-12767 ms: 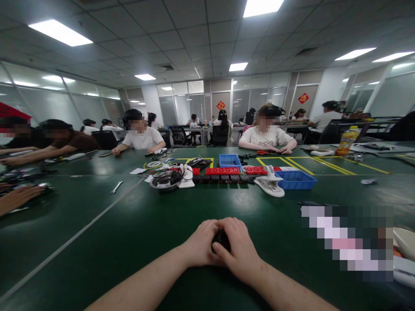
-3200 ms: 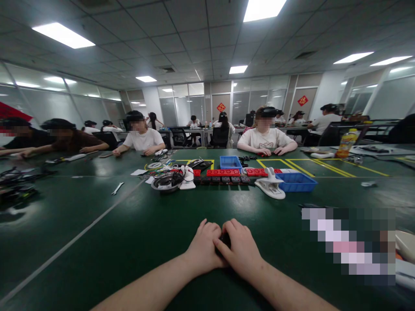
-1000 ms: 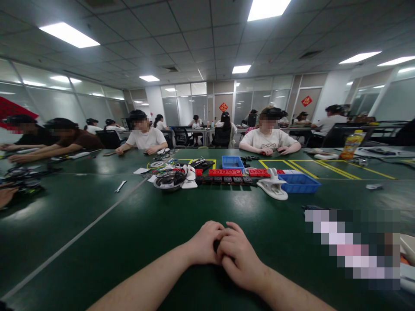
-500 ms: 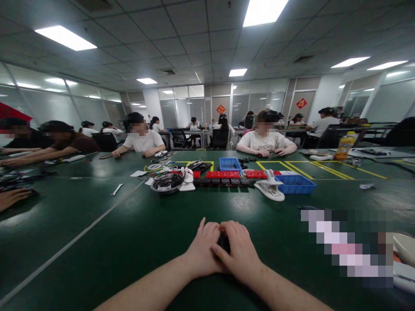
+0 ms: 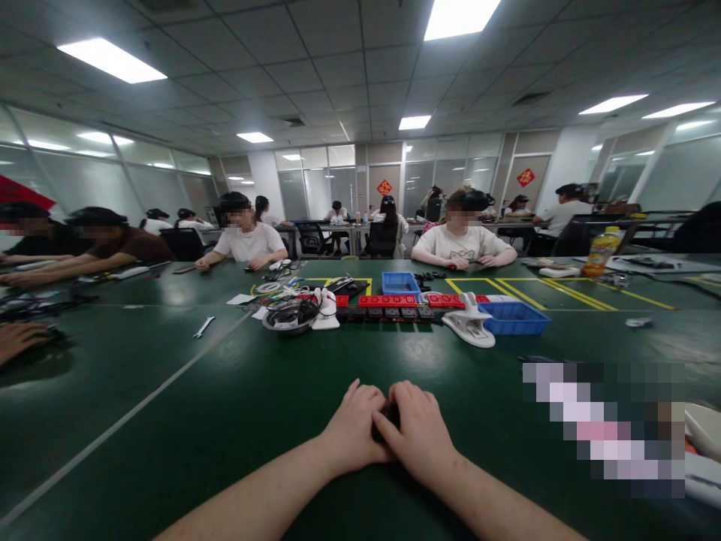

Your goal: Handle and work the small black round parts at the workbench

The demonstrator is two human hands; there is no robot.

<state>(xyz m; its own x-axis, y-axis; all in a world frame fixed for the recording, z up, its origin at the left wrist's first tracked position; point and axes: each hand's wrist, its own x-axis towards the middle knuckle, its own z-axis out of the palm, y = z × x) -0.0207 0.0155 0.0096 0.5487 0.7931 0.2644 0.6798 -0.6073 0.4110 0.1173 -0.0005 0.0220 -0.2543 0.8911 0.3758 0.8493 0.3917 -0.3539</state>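
Note:
Near the front of the green table (image 5: 248,421), a small black object (image 5: 390,412) shows between my two hands; most of it is covered. My left hand (image 5: 359,422) curls round its left side, with one finger raised a little. Over its right side lies my right hand (image 5: 420,428), the thumb reaching across toward my left hand. Both hands touch each other and are closed about the object. What exactly it is cannot be made out.
Beyond my hands are a metal bowl with cables (image 5: 290,317), red and black power strips (image 5: 388,306), a white clamp (image 5: 470,323) and blue trays (image 5: 515,318). A wrench (image 5: 203,327) lies left. Another person's hand (image 5: 21,342) is at the left edge.
My right hand has shifted slightly, its fingers and thumb moving a little on the black object. My left hand has barely moved.

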